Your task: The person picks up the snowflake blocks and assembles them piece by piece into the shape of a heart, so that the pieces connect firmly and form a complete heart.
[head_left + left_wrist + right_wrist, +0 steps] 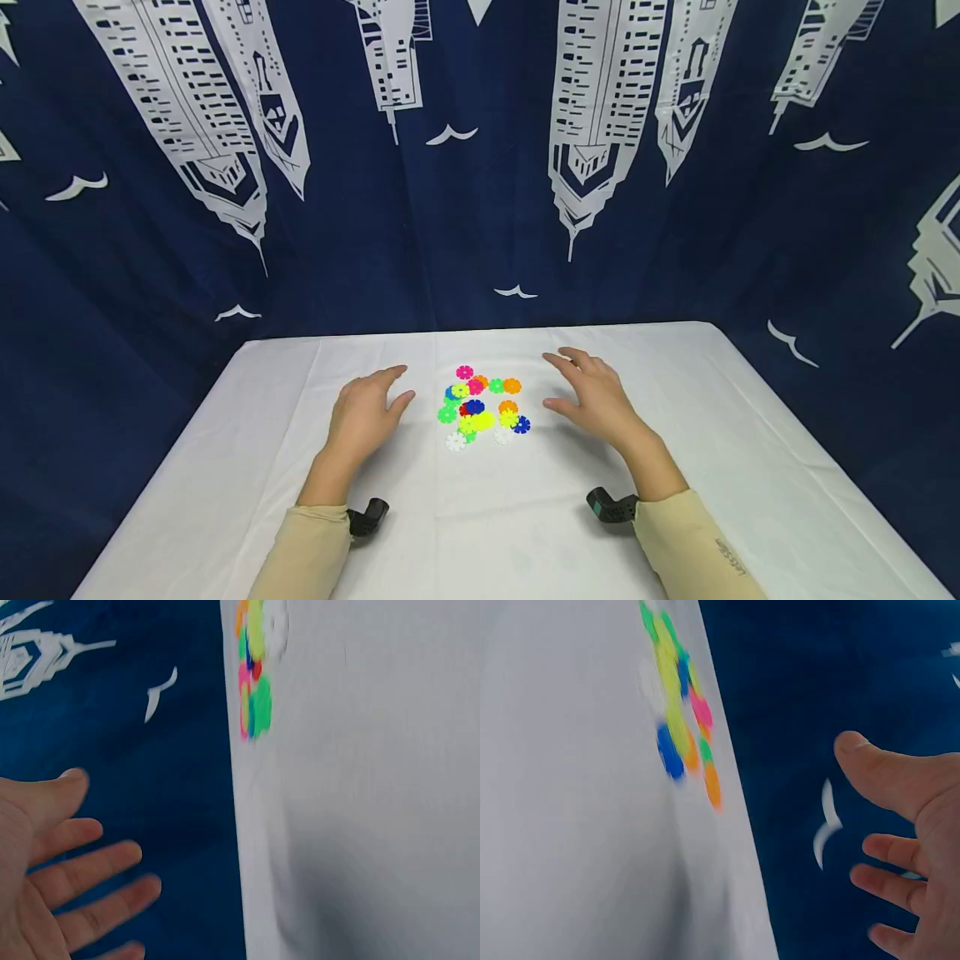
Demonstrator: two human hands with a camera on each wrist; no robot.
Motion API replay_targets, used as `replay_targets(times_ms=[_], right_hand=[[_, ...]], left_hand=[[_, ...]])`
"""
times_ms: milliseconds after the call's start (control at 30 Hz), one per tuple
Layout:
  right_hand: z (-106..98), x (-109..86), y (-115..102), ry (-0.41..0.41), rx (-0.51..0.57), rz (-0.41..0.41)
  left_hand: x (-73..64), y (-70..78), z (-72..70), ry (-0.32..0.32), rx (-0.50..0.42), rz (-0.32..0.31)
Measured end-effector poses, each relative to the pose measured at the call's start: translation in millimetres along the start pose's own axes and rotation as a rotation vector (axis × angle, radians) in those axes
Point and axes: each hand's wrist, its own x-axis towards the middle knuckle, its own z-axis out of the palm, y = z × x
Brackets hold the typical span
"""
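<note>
A loose cluster of small, flat, notched plastic discs lies in the middle of the white table [480,517], some overlapping. Among them are a pink disc [465,372] at the back, an orange disc [512,386], a green disc [447,415], a dark blue disc [522,425] and a white disc [455,442] at the front. My left hand [365,414] hovers left of the cluster, fingers spread and holding nothing. On the other side my right hand [596,396] is raised likewise, thumb apart from the fingers. Both palms face the discs.
Behind the table hangs a dark blue curtain [465,217] printed with white buildings and birds. A black wrist camera [367,517] sits on the left wrist, and another black camera [611,506] on the right. White cloth surface surrounds the discs.
</note>
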Motion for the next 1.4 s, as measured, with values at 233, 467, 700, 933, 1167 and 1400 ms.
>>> replay_targets(times_ms=[233,467,700,933,1167,1400], right_hand=[[22,12.1,-20,-0.077,0.27,0.06],[43,14.5,-24,-0.117,0.428,0.142],[69,11.9,-25,-0.126,0.455,0.176],[79,8.5,-20,-0.168,0.426,0.146],[80,10.8,-15,-0.174,0.414,0.112],[79,13.7,-13,-0.153,0.408,0.103]], left_hand=[[12.9,25.1,31.4,-0.091,-0.227,-0.073],[20.1,36.0,63.4,-0.232,-0.433,-0.102],[21.7,36.1,81.1,-0.299,-0.487,-0.105],[17.9,28.2,93.4,-0.324,-0.547,-0.075],[20.4,33.9,100.2,-0.24,-0.39,-0.012],[23.8,36.6,102.3,-0.213,-0.358,-0.022]])
